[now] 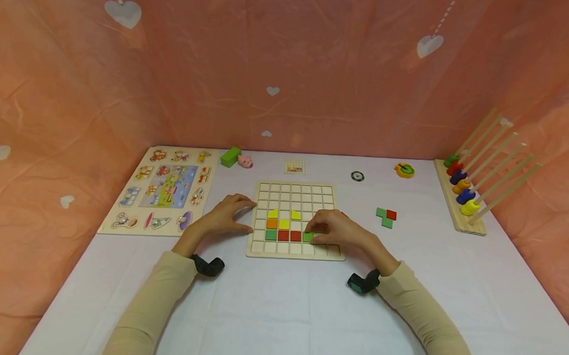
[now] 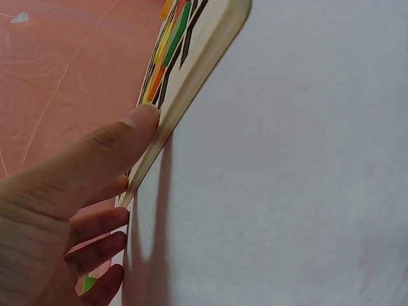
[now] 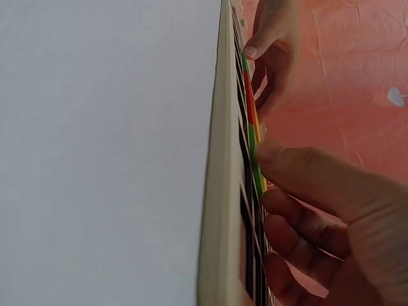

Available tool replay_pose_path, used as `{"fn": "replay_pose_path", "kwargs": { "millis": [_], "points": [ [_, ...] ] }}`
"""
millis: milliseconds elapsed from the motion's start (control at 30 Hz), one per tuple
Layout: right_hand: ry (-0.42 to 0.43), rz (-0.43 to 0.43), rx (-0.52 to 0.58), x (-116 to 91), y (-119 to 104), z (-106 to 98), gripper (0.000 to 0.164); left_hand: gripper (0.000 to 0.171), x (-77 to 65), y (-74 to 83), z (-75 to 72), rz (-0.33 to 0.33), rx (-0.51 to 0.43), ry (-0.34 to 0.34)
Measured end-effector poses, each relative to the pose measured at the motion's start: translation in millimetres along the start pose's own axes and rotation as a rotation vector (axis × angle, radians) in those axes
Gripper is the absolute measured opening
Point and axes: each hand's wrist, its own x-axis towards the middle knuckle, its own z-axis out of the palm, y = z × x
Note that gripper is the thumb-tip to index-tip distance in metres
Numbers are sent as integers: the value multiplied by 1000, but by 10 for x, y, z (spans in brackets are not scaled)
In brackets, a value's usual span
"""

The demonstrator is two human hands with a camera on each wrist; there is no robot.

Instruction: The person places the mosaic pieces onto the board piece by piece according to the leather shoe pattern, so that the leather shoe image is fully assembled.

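A wooden grid board (image 1: 297, 256) lies on the white table. Coloured tiles fill some of its cells: a dark green tile (image 1: 271, 234) and two red tiles (image 1: 295, 235) in a row, with orange and yellow ones above. My right hand (image 1: 338, 227) is over the board's right side, pinching a lighter green tile (image 1: 309, 237) at the end of that row between thumb and forefinger. In the right wrist view the thumb (image 3: 271, 155) is against this tile. My left hand (image 1: 225, 213) touches the board's left edge with spread thumb and fingers.
Loose green and red tiles (image 1: 387, 223) lie right of the board. A picture puzzle (image 1: 136, 184) is at left, a peg stand (image 1: 470, 228) at far right. Along the back are a green block (image 1: 230, 157), a pig figure (image 1: 245, 161), a small pattern card (image 1: 295, 167) and a round disc (image 1: 357, 176).
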Motion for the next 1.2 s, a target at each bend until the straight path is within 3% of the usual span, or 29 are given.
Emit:
{"fn": "replay_pose_path", "kwargs": {
  "millis": [267,600,733,1000,1200],
  "points": [
    [-15,49,7,4,-8,-5,20,68,1,-3,4,3,4,5],
    [-17,50,20,11,-19,-32,19,68,2,-22,5,7,4,12],
    [40,67,35,-31,28,-107,21,68,-3,-8,8,-7,-8,5],
    [250,27,40,-301,187,-455,26,67,0,-7,5,14,2,9],
    [335,152,-12,-578,382,-657,26,67,0,-7,-1,12,4,6]
  ]
}}
